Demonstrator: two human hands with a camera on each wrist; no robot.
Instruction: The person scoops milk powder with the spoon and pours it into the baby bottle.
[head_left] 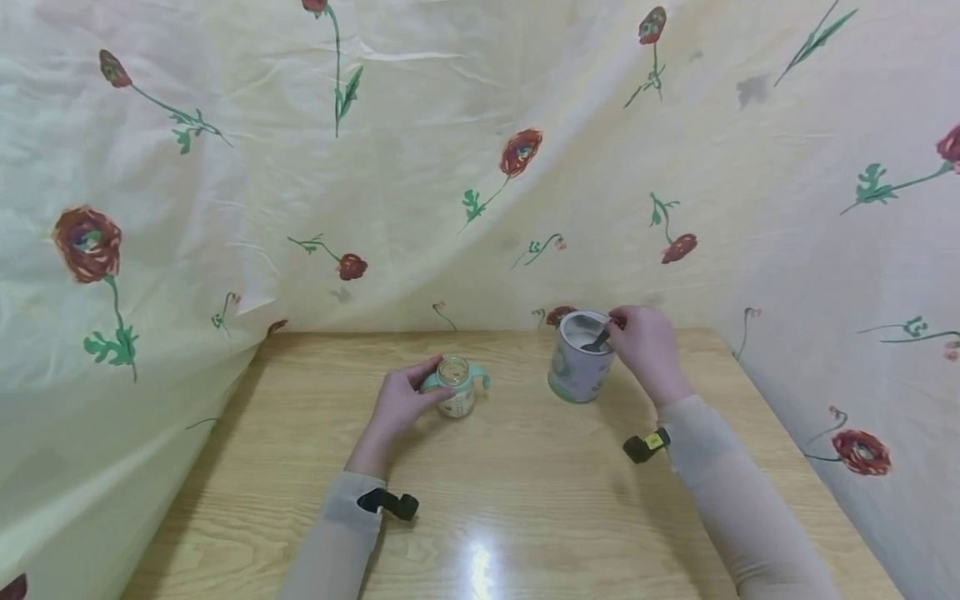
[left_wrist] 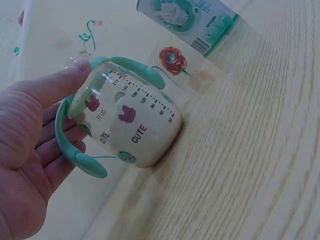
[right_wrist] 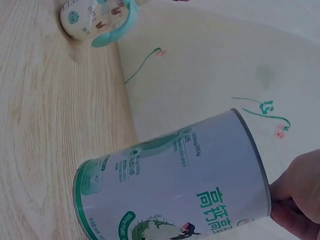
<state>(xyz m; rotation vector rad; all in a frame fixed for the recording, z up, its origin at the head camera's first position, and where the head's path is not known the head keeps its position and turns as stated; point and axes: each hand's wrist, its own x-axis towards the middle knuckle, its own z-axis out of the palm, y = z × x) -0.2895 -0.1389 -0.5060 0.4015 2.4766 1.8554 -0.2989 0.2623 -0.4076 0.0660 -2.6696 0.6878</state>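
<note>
In the head view my left hand (head_left: 399, 407) grips an uncapped baby bottle (head_left: 457, 406) around its neck, thumb on the near side. The bottle stands upright on the wooden table. Mint-green handles (left_wrist: 90, 164), printed animals and volume marks show in the left wrist view, with whitish contents inside. To its right stands an open white and green milk powder can (head_left: 573, 375). My right hand (head_left: 647, 346) is at the can's right rim and pinches a dark scoop (head_left: 597, 342), which reaches into the can's mouth. The scoop's far end is hidden in the can.
Both containers stand toward the back of the wooden table (head_left: 510, 508). Close behind its far edge hangs a pale curtain (head_left: 420, 167) with red flowers, which also runs along the left and right sides. Dark camera mounts (head_left: 390, 503) sit on both wrists.
</note>
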